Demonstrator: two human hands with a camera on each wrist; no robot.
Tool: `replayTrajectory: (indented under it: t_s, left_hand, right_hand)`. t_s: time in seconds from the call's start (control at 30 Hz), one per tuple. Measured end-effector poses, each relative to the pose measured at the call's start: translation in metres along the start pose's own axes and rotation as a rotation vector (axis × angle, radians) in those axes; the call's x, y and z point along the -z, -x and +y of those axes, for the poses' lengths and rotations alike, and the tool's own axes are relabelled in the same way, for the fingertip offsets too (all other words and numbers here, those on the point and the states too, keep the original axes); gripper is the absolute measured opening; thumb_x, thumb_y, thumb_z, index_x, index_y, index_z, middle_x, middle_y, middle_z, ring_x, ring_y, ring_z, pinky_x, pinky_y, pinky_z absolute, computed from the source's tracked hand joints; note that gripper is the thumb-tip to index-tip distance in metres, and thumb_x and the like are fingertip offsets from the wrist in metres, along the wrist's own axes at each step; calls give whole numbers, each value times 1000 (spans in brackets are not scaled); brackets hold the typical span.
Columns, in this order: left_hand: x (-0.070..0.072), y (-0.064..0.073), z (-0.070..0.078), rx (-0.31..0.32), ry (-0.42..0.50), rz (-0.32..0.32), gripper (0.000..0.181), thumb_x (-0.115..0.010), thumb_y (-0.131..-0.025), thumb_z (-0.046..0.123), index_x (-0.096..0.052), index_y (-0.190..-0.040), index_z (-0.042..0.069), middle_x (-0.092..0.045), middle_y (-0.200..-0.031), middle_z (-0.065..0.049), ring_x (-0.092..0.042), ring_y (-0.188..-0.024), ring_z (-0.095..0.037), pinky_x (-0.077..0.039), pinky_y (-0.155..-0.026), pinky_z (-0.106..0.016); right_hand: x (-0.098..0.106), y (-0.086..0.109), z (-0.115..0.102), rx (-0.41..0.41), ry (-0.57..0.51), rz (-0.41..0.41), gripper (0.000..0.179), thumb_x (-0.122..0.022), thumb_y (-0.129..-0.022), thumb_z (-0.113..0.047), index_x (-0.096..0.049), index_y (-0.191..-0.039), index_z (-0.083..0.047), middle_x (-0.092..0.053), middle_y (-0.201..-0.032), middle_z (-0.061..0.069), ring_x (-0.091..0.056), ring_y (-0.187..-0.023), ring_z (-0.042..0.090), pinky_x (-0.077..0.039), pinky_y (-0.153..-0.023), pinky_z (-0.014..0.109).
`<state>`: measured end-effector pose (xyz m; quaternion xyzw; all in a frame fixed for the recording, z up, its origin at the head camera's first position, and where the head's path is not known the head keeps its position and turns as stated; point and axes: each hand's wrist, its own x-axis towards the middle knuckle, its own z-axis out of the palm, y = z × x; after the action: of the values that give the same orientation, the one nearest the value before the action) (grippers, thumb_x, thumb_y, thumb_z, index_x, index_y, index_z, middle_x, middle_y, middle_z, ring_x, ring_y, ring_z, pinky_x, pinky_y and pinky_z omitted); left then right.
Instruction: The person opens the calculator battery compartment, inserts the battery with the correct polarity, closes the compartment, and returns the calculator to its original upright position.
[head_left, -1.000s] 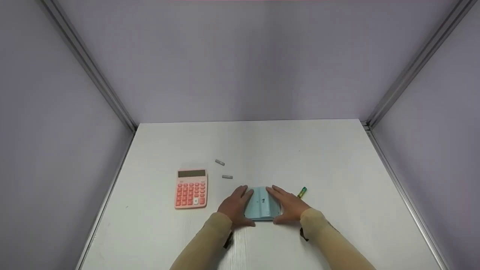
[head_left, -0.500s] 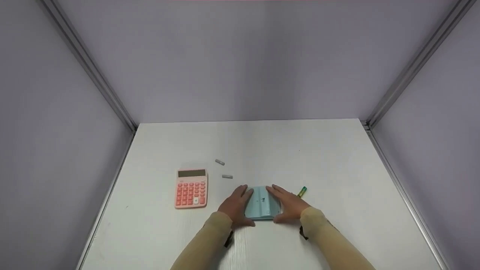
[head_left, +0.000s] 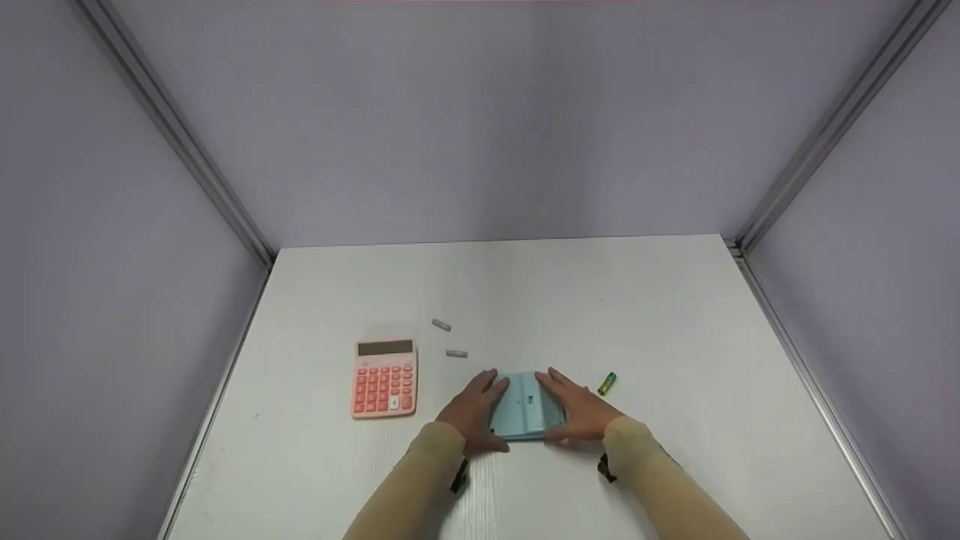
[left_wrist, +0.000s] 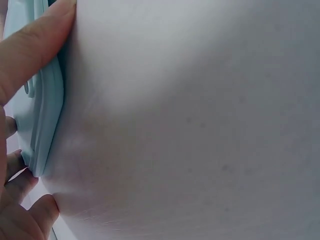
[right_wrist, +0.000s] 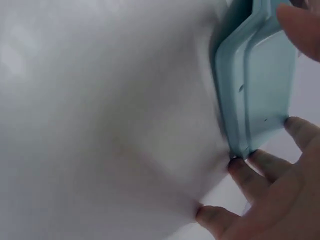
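Note:
A light blue plastic device (head_left: 529, 409) with a raised band across its top lies on the white table, its exact kind unclear. My left hand (head_left: 474, 412) grips its left side and my right hand (head_left: 583, 412) its right side. On both hands the thumb is at the near edge while fingertips reach over the top and far edge. In the left wrist view the left thumb (left_wrist: 35, 42) lies over the device's rim (left_wrist: 52, 95). The right wrist view has the right hand's fingers (right_wrist: 272, 167) touching the device's corner (right_wrist: 240, 142). The device's underside is hidden.
A pink calculator (head_left: 384, 379) lies to the left on the table (head_left: 660, 315). Two small grey batteries (head_left: 457, 353) are beyond the left hand. A green battery (head_left: 607, 384) rests just beyond the right hand. Pale panels (head_left: 375, 120) enclose the table's back and sides.
Both hands stay around the blue device with hardly any movement. The view has shifted very slightly, and the green battery's near end, formerly behind the right hand, now shows.

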<state>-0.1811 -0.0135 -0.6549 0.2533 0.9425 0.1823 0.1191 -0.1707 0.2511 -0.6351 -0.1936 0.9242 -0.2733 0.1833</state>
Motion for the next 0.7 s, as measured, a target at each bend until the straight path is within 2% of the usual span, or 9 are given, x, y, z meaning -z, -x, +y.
replayTrajectory:
  t_s: [0.1,0.23,0.5,0.7]
  left_hand:
    - [-2,-1,0,-4,6,7,122,-85,-54,61,-21,-154,30,-17,-159,0,-25,-143,-23,-31,-112,-38]
    - [0,0,1,-13,23,15,122,-86,-55,58,-22,-154,28,-17,-159,-1,-26,-142,-24,-32,-112,-38]
    - [2,2,3,-18,33,16,121,-88,-55,55,-23,-154,26,-18,-159,-3,-26,-142,-25,-32,-112,-39]
    - [4,1,2,-18,9,1,121,-87,-56,56,-24,-154,25,-18,-159,-4,-23,-143,-25,-31,-112,-36]
  right_hand:
    - [0,-1,-6,-31,-15,45,87,-66,-82,-57,-28,-153,-23,-21,-158,11,-26,-142,32,-28,-111,55]
    - [0,-3,-15,-54,-5,117,72,-60,-88,-53,-38,-149,-20,-32,-154,11,-30,-140,32,-31,-111,50]
    - [-2,-10,-27,-118,-19,241,62,-66,-88,-42,-48,-140,-13,-49,-141,7,-44,-131,27,-37,-108,45]
    - [-6,-17,-32,-131,18,343,41,-72,-85,-35,-60,-117,-11,-63,-115,4,-60,-107,22,-49,-92,41]
